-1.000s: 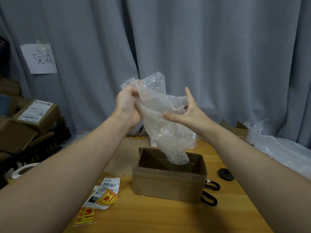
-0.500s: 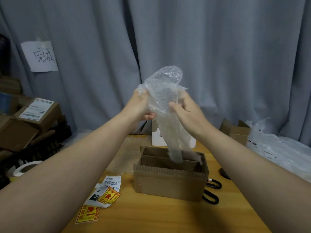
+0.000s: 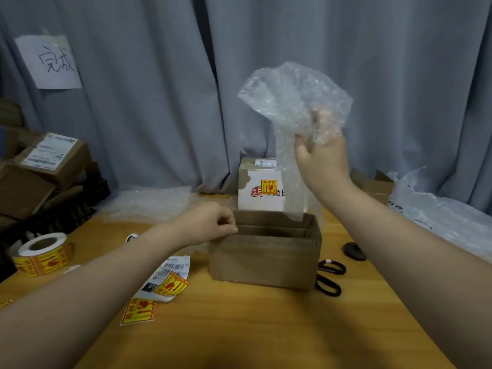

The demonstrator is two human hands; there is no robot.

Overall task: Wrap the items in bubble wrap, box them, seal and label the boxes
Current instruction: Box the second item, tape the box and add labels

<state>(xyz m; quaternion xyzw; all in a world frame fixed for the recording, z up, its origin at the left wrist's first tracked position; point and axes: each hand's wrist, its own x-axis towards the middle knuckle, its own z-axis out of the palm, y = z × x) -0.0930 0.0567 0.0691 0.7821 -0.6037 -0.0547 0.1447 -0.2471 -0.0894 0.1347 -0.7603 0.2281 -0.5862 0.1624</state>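
Hands: my right hand grips bubble wrap above open box; left hand pinches its rim | Progress: I judge boxing underway; sealing, labelling remain.

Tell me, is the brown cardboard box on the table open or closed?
Open. The brown box shows its inner walls from above, no flap covers the top, and the bubble wrap hangs over its opening.

"完成" on paper sign, "01" on shipping label
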